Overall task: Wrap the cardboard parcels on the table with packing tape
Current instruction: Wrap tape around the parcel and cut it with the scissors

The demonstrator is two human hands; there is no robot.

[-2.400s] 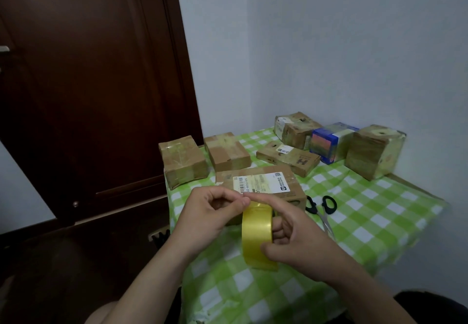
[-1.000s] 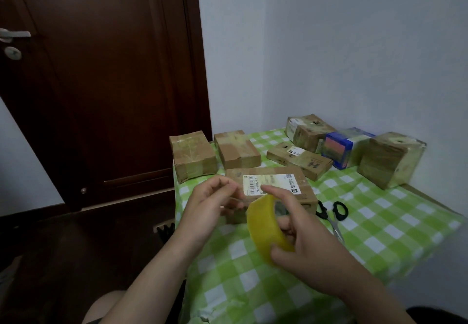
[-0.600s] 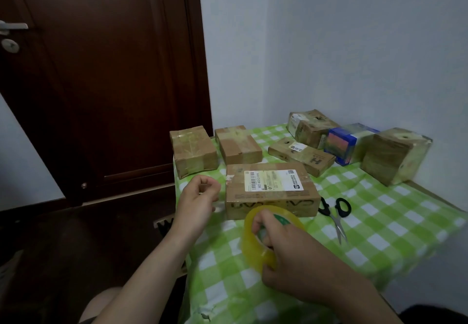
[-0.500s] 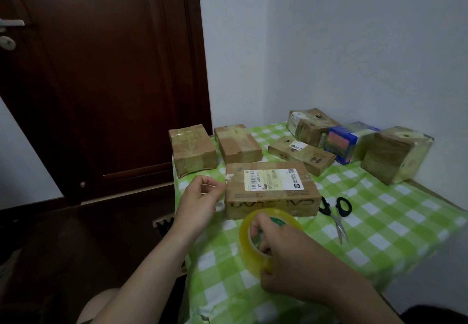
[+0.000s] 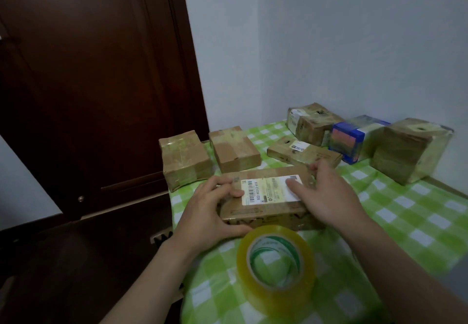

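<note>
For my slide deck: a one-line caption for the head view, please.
Left hand and right hand hold the labelled parcel on the checked tablecloth; the tape roll lies flat in front.

Tape roll (image 5: pixel 276 265) on the table (image 5: pixel 405 222), near edge. Middle parcel (image 5: pixel 266 197) sits just behind it, left hand (image 5: pixel 210 212) gripping its left end, right hand (image 5: pixel 326 197) its right end. Farther back, left parcel (image 5: pixel 186 162) and neighbour parcel (image 5: pixel 234 149) sit side by side; row of boxes (image 5: pixel 410 149) far right by the wall.

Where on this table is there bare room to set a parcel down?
Widest bare cloth: right side, between the right hand, the big cube parcel and the table edge. A narrower strip lies left of the tape roll. The back row of parcels is crowded.
</note>
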